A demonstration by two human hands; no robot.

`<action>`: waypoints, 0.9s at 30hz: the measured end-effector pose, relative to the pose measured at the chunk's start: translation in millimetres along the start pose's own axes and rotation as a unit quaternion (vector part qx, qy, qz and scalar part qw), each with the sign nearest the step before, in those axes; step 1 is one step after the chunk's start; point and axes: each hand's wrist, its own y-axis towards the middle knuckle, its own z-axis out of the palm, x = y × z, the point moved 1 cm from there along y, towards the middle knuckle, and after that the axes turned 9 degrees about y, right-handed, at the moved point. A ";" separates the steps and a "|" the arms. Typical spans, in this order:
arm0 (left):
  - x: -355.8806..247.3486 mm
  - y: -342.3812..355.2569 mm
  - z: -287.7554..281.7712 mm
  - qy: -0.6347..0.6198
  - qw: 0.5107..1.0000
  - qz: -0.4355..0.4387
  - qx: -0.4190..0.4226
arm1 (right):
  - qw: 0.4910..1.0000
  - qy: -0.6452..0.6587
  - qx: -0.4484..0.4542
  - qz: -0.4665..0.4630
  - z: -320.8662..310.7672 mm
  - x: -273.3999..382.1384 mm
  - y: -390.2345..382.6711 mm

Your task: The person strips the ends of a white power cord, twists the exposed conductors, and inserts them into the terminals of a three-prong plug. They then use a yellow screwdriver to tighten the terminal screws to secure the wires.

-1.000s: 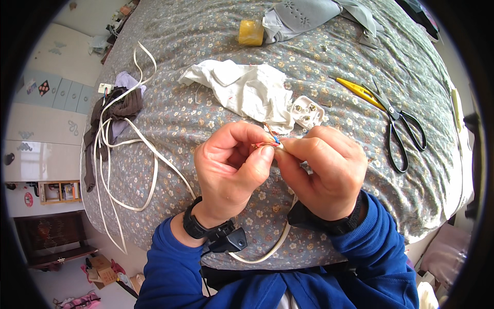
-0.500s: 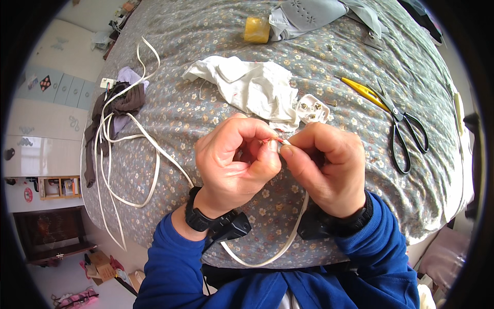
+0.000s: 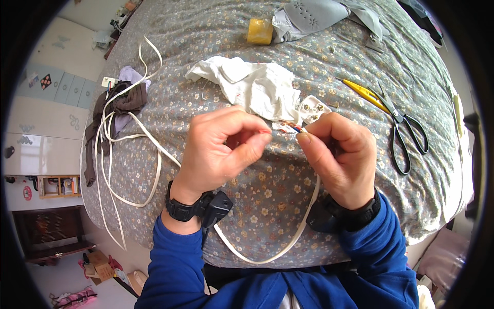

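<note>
Stripped wires (image 3: pixel 295 127), with blue, red and copper showing, stick out of a white cable (image 3: pixel 257 262) end in the right hand (image 3: pixel 343 157), above the bed. Right grip: thumb and forefinger pinched tight on that cable end, just behind the wires. Left hand (image 3: pixel 218 154) is just beside, apart from the wires; its grip is closed, thumb against forefinger, reddish speck at the tips, can't tell if that's a held scrap.

Just beyond the right hand, open white plug casing (image 3: pixel 312 105), brass-coloured metal parts sitting inside. White cloth (image 3: pixel 257 85) lies next to it, crumpled. The cable loops below the wrists. Right side: black-handled scissors (image 3: pixel 397 116), blades by a yellow tool (image 3: pixel 363 95). Far side: yellow roll (image 3: pixel 260 31) touching a grey garment (image 3: pixel 311 18). Left: more white cable in loops, over dark cloth (image 3: pixel 126 100). All on the floral bedspread (image 3: pixel 247 219).

Off the bed, left: wooden cubby (image 3: pixel 41 190), small items in its compartments, too small to tell; cardboard box (image 3: pixel 103 269) on the floor, contents unclear.
</note>
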 end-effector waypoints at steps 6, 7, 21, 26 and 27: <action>-5.3 4.7 2.0 0.033 0.999 0.016 0.006 | 0.976 0.151 0.057 0.146 -3.6 -6.5 0.5; -5.2 4.6 -1.7 0.053 0.998 0.013 -0.014 | 0.968 0.172 0.069 0.168 -2.9 -7.5 0.4; -13.9 -0.1 5.5 0.047 0.996 0.052 -0.050 | 0.981 0.084 0.114 0.130 -0.2 -3.7 -1.3; -10.7 -1.9 11.2 -0.159 0.986 -0.030 -0.033 | 0.984 0.092 0.118 0.093 -1.1 -1.8 -1.8; -9.7 -1.7 11.5 -0.174 0.983 -0.045 -0.026 | 0.979 0.114 0.121 0.118 -1.7 -2.9 -1.3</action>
